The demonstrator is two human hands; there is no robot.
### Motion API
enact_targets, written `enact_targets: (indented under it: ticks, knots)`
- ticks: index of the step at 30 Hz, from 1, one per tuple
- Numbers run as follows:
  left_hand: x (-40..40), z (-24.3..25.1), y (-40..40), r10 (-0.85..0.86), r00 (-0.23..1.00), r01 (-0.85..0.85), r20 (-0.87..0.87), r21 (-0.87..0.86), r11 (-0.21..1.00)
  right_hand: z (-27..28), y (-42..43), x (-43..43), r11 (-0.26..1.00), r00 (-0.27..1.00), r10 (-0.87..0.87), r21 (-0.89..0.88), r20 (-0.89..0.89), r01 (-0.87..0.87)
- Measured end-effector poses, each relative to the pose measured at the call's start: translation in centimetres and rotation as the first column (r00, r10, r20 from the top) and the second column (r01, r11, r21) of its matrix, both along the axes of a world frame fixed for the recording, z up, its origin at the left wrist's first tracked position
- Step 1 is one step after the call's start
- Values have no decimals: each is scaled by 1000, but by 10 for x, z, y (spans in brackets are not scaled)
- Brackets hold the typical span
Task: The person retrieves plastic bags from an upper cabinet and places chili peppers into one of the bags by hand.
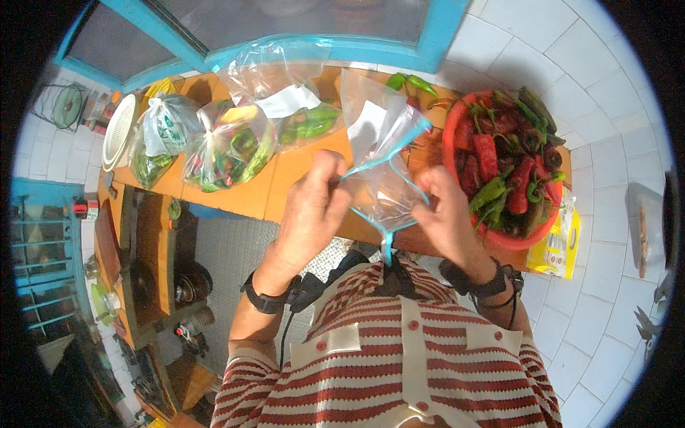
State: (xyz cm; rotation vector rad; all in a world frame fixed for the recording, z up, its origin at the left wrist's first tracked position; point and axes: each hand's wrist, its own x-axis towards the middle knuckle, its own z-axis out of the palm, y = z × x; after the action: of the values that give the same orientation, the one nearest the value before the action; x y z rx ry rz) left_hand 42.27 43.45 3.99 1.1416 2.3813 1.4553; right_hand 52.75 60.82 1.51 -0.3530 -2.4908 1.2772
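Note:
A clear plastic bag with a blue rim point(377, 184) is stretched between my two hands above the counter's front edge, its mouth facing me. My left hand point(318, 206) pinches the rim on one side, my right hand point(439, 206) on the other. Right of the bag stands a red plastic basin point(452, 134) heaped with red and green peppers point(516, 166). Green chili peppers point(417, 83) lie behind the bag, with some red ones partly hidden by it. A white label point(369, 120) shows through the plastic.
Left along the wooden counter point(235, 195) are a knotted bag of mixed peppers point(227, 150), an open bag with green peppers point(310, 123), a tied bag of green vegetables point(152, 168) and a white plastic basket point(119, 131). A yellow packet point(562, 246) lies beside the basin. Blue window frames stand behind.

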Motion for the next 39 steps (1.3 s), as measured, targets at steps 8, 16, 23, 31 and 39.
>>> enact_targets:
  ticks: [8, 16, 23, 31, 39]
  knots:
    - [6, 12, 22, -411, 889, 375, -201, -194, 906, 7, 22, -26, 983, 995, -1, 181, -98, 19]
    - [-18, 10, 7, 92, 898, -219, -431, -255, 942, -12, 46, -6, 918, 983, -160, -352, 85, 180]
    - [32, 18, 22, -18, 919, -123, -393, -330, 936, 6, 20, -4, 871, 995, -94, -480, 41, 102]
    - [29, 5, -4, 179, 974, -215, -138, -318, 924, 2, 40, 24, 935, 981, 195, -301, -16, -190]
    - [35, 22, 4, 200, 979, -200, -28, -250, 947, 12, 139, 41, 892, 975, -208, 393, -77, 222]
